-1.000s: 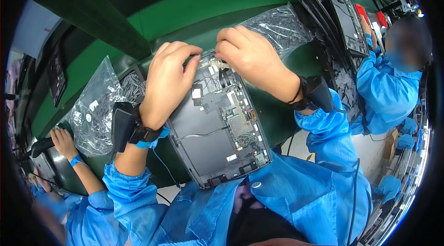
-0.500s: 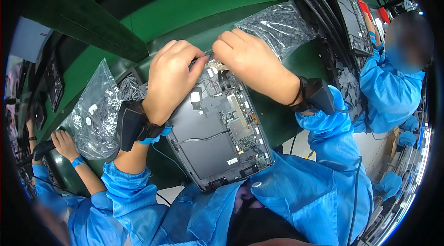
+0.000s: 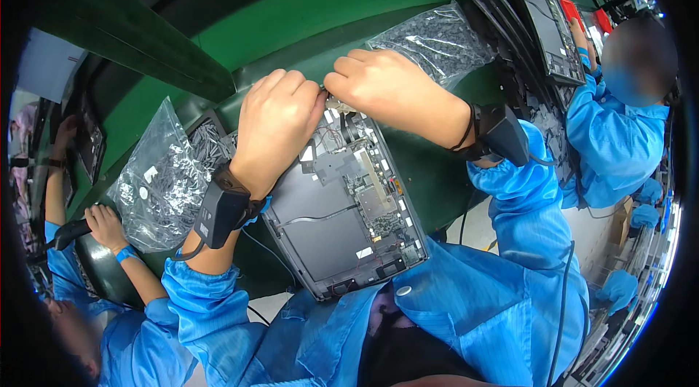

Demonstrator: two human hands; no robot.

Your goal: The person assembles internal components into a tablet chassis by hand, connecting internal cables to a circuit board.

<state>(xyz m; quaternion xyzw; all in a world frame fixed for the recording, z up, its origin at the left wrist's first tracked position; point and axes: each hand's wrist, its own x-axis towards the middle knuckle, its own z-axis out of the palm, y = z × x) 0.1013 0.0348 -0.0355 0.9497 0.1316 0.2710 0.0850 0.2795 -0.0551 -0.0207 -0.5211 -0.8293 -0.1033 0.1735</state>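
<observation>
Head view: hands point(image 3: 277, 125) at laptop's point(image 3: 342, 219) far edge.

Single head-worn fisheye view, aimed steeply down from close range; the desk point(image 3: 306, 16) fills the upper frame, the forearms enter from the lower edge, and the rim bends straight lines.

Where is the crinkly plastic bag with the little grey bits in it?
In the head view, the plastic bag sits on the left, beside the left hand and the opened laptop.
</observation>
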